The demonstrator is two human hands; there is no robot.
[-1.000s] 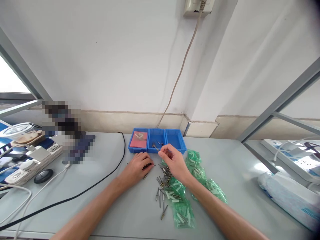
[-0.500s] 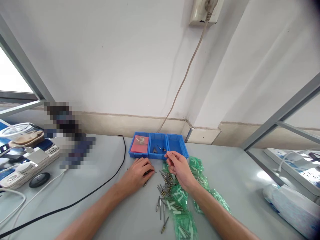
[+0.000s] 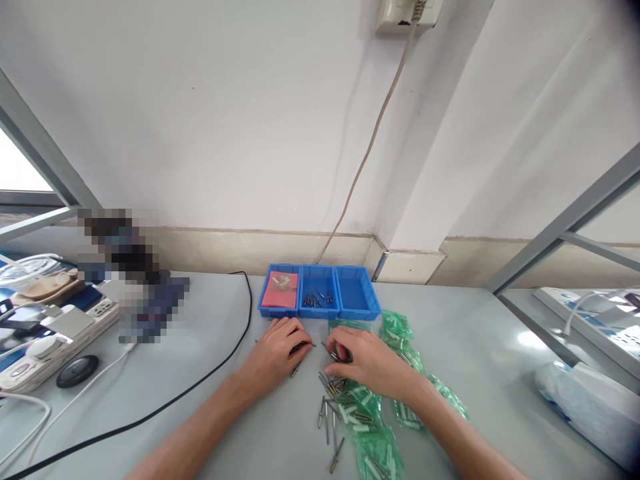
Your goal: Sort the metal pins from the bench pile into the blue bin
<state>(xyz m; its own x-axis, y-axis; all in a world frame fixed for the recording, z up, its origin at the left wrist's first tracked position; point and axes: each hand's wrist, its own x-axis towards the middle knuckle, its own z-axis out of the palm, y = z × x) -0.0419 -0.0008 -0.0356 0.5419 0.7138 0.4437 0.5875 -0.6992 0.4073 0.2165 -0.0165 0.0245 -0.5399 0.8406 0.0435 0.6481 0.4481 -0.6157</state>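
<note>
My left hand (image 3: 280, 347) rests on the table, curled round several slim metal pins that poke out by the thumb; one more pin (image 3: 295, 369) lies just below it. Over the loose pile of thin metal pins with thicker ends (image 3: 334, 385) is my right hand (image 3: 361, 353), thumb and forefinger apart with pins between and under them. Beyond both hands sits a blue three-part tray (image 3: 320, 313). Its middle compartment holds a few dark pins (image 3: 314, 300), and a red card (image 3: 280, 293) with a small clear packet lies in the left one.
Green plastic bags (image 3: 377, 453) with white plugs and pins lie right of the pile. A black cable (image 3: 200, 370) crosses the table at left, near power strips (image 3: 95, 320) and a black round object (image 3: 77, 371). A plastic-wrapped pack (image 3: 585, 413) is at right.
My right hand has come down from the tray's near edge to the pin pile, its fingers parting. More pins show in the middle compartment. My left hand stays in place.
</note>
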